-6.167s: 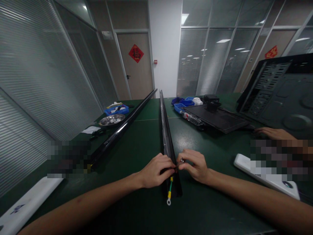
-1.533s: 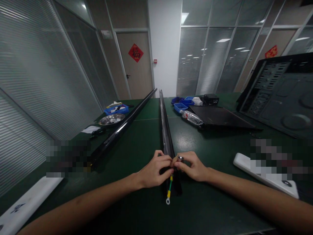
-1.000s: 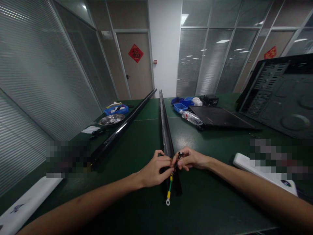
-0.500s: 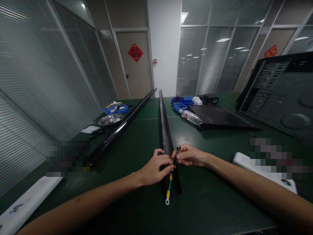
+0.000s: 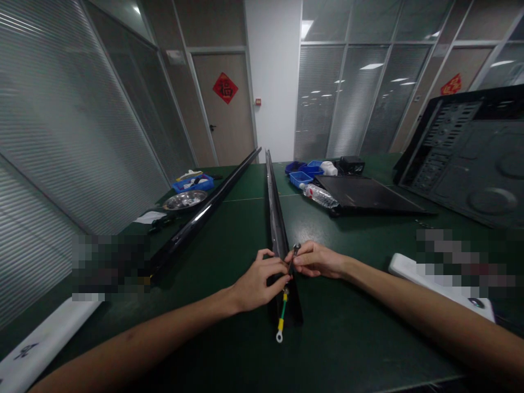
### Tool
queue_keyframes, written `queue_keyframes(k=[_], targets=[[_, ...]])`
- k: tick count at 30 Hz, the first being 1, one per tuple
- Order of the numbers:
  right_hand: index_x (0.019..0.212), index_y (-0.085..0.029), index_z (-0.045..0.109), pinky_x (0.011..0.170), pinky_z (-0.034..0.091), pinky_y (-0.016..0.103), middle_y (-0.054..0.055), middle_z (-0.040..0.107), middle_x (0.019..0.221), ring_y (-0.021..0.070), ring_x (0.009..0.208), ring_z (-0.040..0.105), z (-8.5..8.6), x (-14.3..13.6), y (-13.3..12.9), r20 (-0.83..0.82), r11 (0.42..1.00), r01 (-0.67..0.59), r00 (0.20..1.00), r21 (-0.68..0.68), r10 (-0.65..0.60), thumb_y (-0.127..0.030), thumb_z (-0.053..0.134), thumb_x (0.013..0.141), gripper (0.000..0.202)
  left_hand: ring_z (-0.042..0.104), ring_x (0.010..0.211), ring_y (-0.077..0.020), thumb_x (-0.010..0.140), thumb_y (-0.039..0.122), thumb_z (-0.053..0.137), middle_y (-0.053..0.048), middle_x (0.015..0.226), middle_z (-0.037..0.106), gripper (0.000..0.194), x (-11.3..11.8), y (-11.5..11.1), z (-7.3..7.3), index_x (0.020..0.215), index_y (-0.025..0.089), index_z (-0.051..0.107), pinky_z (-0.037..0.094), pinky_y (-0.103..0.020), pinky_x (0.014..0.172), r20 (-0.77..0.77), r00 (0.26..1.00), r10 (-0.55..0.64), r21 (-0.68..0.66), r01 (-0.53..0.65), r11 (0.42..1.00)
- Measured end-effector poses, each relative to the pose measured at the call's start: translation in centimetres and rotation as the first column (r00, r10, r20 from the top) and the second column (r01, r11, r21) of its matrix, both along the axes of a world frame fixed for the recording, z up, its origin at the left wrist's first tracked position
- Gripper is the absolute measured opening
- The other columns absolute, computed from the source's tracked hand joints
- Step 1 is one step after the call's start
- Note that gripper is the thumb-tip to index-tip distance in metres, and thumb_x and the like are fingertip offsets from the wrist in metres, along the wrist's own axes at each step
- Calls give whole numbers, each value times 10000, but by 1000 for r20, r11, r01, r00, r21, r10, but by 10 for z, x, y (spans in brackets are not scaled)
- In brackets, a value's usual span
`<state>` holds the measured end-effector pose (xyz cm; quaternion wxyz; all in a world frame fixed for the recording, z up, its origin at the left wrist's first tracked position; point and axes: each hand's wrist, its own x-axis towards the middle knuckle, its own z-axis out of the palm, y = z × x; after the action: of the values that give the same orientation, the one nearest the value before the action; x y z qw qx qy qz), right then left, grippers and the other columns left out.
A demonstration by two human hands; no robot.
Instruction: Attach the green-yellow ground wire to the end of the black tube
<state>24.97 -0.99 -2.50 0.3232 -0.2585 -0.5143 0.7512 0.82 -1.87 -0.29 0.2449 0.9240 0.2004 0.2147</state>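
Observation:
A long black metal rail lies lengthwise on the green table, its near end below my hands. My right hand is closed on a small metal wrench, whose open jaw points up and away. My left hand is over the rail's near end, thumb and fingers pinched by the wrench's lower end. What those fingertips hold is hidden. Just below them a short green wire with yellow sleeves is attached at the rail. Its free ring terminal points toward me.
A second black rail lies to the left. Further left are a metal bowl and a blue basket. Right of centre are a plastic bottle, blue bins and a black panel. A large black metal casing stands far right.
The wrench's upper end has tilted slightly in my right hand. Both hands stay at the same place on the rail, and the view has shifted very slightly.

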Motion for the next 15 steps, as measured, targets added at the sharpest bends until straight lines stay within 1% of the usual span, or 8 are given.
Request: queue_keyframes(k=[3,7,11,15], targets=[[968,-75,782,352,251,149,11,649,636,37,397,465,-1,0,0,10,1000,10,1000,8,-10,-290,853,795,284,646,992,-185,1030,224,537,-23,1005,707,129,1,0,0,1026,205,664,294,-429,1088,9,1000,1,6,-2,1000],[964,-67,778,348,246,147,-2,628,595,35,384,450,0,0,0,3,1000,-2,1000,15,2,-284,842,810,274,649,965,-180,1017,209,550,-12,980,702,122,1,-1,2,1015,203,673,295,-426,1080,21,1000,8,5,-8,1000],[947,-57,776,348,253,147,2,630,594,36,387,454,-1,0,0,9,999,-7,1000,32,7,-282,833,821,264,649,981,-184,1013,209,549,-16,987,707,124,1,-2,2,1014,203,673,291,-426,1093,9,1000,9,6,-9,1000],[855,-59,771,348,256,148,18,651,630,34,395,463,-1,-1,0,23,999,-4,1000,43,3,-275,833,816,229,648,982,-190,1022,233,533,-28,990,717,143,0,-2,1,1005,200,671,296,-428,1094,-3,1000,12,7,-12,1000]])
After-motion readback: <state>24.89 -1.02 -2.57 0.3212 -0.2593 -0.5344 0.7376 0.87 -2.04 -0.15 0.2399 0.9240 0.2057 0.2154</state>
